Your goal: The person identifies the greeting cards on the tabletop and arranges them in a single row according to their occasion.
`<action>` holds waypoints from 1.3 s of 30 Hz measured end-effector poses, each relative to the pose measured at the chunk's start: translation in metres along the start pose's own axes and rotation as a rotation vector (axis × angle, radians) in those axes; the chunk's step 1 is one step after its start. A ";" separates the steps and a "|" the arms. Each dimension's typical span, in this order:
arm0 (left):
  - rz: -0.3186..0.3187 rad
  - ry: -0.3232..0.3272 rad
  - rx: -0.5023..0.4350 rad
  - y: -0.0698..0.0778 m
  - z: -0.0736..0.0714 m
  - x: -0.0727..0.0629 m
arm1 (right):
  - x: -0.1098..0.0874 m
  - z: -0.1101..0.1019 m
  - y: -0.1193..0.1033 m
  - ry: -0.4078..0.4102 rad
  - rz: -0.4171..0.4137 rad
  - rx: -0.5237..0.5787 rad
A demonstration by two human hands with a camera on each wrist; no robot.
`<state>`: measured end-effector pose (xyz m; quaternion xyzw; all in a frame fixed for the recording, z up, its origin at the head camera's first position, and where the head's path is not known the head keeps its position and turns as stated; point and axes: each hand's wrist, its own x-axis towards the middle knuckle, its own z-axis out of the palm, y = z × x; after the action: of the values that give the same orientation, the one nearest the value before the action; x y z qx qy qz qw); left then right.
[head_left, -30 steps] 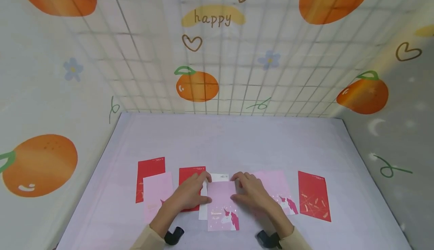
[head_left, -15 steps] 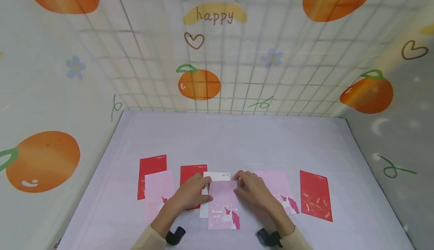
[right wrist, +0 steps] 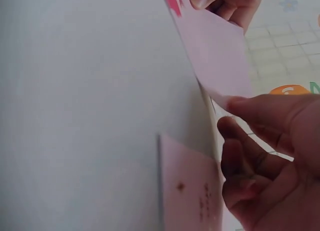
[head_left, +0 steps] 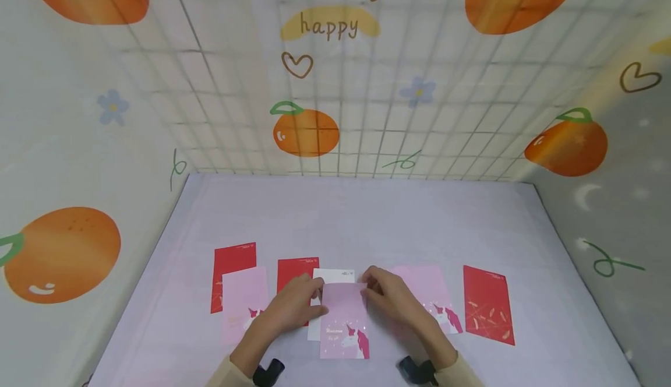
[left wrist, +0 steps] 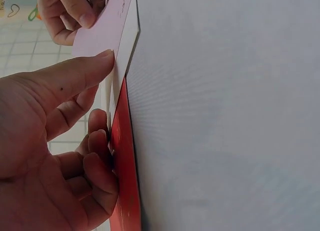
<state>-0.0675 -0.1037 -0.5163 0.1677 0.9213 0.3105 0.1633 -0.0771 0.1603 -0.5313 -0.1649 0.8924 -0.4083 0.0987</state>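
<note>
In the head view a pink card (head_left: 346, 317) with a unicorn lies at the front middle, partly over a white card (head_left: 335, 276). My left hand (head_left: 296, 302) holds its upper left side, thumb at the left edge and index finger near the top corner. The lower fingers of that hand curl beside a red card (left wrist: 125, 176) in the left wrist view. My right hand (head_left: 390, 294) pinches the upper right corner of the pink card between thumb and finger. Its thumb (right wrist: 240, 106) lies on that corner in the right wrist view.
Left of my hands, another pink unicorn card (head_left: 243, 294) overlaps a red card (head_left: 233, 253). A pink unicorn card (head_left: 427, 285) lies partly behind my right arm, with a red card (head_left: 487, 305) farther right. Printed cloth walls (head_left: 335, 84) stand round the white table (head_left: 346, 218).
My right thumb has moved up from the card's right edge to its upper right corner, where it pinches. The left hand stays about where it was. The head view shifts slightly.
</note>
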 end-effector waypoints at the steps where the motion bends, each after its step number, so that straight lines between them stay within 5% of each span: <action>1: 0.003 0.003 -0.002 0.000 0.001 0.000 | 0.000 0.000 0.000 0.004 -0.004 0.007; 20: 0.102 0.031 -0.094 -0.009 0.003 -0.003 | -0.008 0.002 0.001 0.001 0.021 0.292; 39: 0.087 -0.041 -0.393 -0.009 0.001 -0.006 | -0.008 -0.002 -0.003 0.053 0.033 0.400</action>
<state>-0.0637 -0.1125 -0.5217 0.1785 0.8314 0.4875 0.1982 -0.0699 0.1626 -0.5270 -0.1165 0.7985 -0.5798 0.1125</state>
